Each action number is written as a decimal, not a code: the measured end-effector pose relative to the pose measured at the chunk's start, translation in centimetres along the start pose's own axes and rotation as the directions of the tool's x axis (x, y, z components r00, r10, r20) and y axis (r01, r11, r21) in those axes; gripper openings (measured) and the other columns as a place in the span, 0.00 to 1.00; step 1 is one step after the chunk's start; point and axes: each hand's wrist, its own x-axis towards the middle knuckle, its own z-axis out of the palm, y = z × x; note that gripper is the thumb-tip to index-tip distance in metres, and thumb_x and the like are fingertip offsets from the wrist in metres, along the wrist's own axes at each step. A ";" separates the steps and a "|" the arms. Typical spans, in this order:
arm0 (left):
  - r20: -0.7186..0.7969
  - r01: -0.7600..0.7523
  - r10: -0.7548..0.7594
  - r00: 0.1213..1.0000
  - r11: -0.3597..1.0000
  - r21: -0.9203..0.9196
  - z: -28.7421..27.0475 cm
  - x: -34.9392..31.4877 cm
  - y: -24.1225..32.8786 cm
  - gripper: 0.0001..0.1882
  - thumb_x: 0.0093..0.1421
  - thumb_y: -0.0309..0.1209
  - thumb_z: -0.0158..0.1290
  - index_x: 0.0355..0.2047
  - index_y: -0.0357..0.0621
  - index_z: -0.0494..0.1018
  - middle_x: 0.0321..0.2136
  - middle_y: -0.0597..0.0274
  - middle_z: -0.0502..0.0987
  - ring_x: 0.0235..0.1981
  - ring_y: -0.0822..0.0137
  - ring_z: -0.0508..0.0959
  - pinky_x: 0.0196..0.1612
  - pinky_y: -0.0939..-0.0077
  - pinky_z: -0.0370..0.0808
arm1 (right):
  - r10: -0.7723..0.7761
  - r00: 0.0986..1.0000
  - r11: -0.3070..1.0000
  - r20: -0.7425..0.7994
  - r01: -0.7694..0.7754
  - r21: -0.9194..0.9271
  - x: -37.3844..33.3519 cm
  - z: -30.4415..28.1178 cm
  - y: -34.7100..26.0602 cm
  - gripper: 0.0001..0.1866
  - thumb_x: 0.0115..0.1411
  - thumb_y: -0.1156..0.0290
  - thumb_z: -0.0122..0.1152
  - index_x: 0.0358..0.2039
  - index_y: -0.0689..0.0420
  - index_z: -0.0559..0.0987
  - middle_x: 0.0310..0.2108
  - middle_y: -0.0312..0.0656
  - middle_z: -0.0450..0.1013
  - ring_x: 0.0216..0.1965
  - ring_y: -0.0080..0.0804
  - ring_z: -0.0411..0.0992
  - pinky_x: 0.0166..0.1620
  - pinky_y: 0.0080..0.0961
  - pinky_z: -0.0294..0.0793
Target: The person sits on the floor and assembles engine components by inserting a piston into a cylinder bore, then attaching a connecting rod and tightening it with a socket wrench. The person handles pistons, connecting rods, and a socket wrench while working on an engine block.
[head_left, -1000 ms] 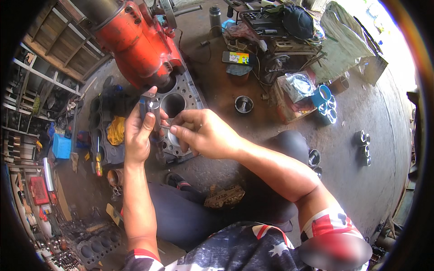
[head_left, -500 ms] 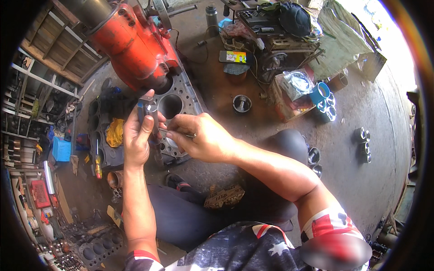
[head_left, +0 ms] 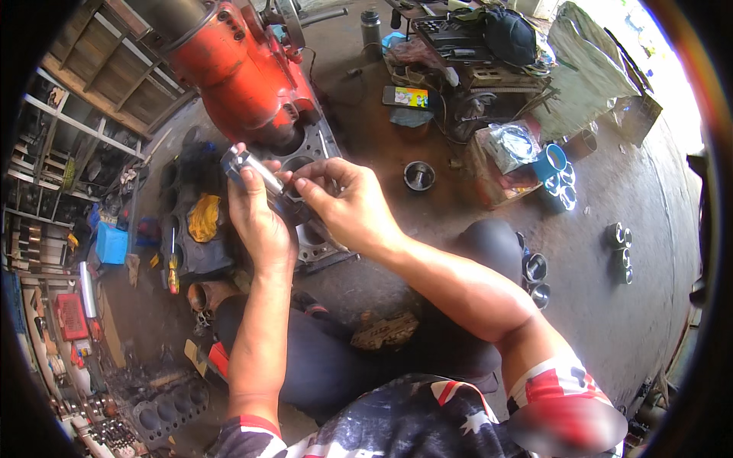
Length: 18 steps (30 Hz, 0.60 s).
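My left hand is wrapped round a metal tool with a silvery rounded bar and a dark lower part, held tilted. My right hand is closed, its thumb and fingers pinched at the tool's side; whatever small thing lies between them is hidden. Beneath both hands is an engine block with round cylinder bores, partly covered by the fingers. A red boring machine stands on the far end of the block.
A piston rests on the floor to the right, near a phone with a lit screen. Blue cylinder sleeves stand by a box. Left of me lie a yellow cloth, a screwdriver and a blue box.
The tool has turned from nearly upright to a slant, its top leaning left. My right hand has moved up along it, and the thin piece seen in its fingers no longer shows clearly.
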 end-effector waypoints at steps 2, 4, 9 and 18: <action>-0.030 -0.044 0.045 0.999 0.999 0.021 0.4 -0.4 -0.5 0.24 0.72 0.42 0.46 0.60 0.41 0.63 0.40 0.58 0.74 0.38 0.67 0.76 0.44 0.70 0.76 | -0.071 0.997 0.994 -0.040 0.068 -0.085 0.1 0.1 0.4 0.09 0.57 0.71 0.64 0.33 0.64 0.82 0.31 0.43 0.73 0.29 0.29 0.73 0.34 0.27 0.73; -0.057 -0.065 0.065 0.996 0.998 0.006 0.7 -0.7 -0.8 0.22 0.72 0.40 0.47 0.59 0.40 0.63 0.41 0.57 0.74 0.39 0.67 0.76 0.45 0.70 0.76 | -0.022 0.999 0.997 -0.033 0.020 -0.071 0.2 0.5 0.6 0.10 0.53 0.71 0.66 0.31 0.64 0.82 0.32 0.46 0.71 0.30 0.34 0.73 0.36 0.29 0.73; -0.081 -0.132 0.141 0.987 0.985 0.110 1.2 -0.9 -1.2 0.21 0.72 0.38 0.47 0.58 0.37 0.63 0.41 0.57 0.75 0.40 0.67 0.76 0.46 0.71 0.76 | -0.029 1.000 0.997 -0.008 0.029 -0.065 0.3 0.9 0.9 0.11 0.49 0.72 0.66 0.30 0.65 0.81 0.31 0.46 0.70 0.30 0.36 0.73 0.37 0.30 0.73; -0.064 -0.149 0.157 0.986 0.982 0.119 1.1 -1.0 -1.1 0.23 0.71 0.39 0.48 0.59 0.37 0.62 0.42 0.56 0.75 0.41 0.67 0.76 0.47 0.72 0.76 | -0.133 0.991 0.984 0.009 0.133 -0.117 0.4 1.1 1.2 0.12 0.47 0.72 0.66 0.30 0.67 0.78 0.31 0.47 0.69 0.30 0.38 0.72 0.35 0.32 0.72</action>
